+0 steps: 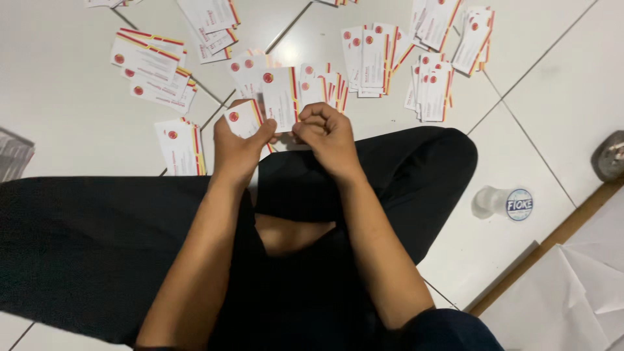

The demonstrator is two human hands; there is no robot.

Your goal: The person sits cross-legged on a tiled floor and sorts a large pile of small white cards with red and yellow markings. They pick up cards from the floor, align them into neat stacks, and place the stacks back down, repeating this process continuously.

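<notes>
— Where were the cards when you looked?

— The small stack of cards [244,120] sat in the left hand [237,153], just past the crossed knees, thumb pinching it from the near side. The right hand [328,133] was closed on a single card [281,97], held upright with its long axis pointing away from the body.

— So the hands were together?

— Nearly touching, thumbs side by side. The single card stood just right of the stack, edges overlapping. Both hands were equally close; the loose piles on the white tiled floor [65,97] lay beyond them.
</notes>
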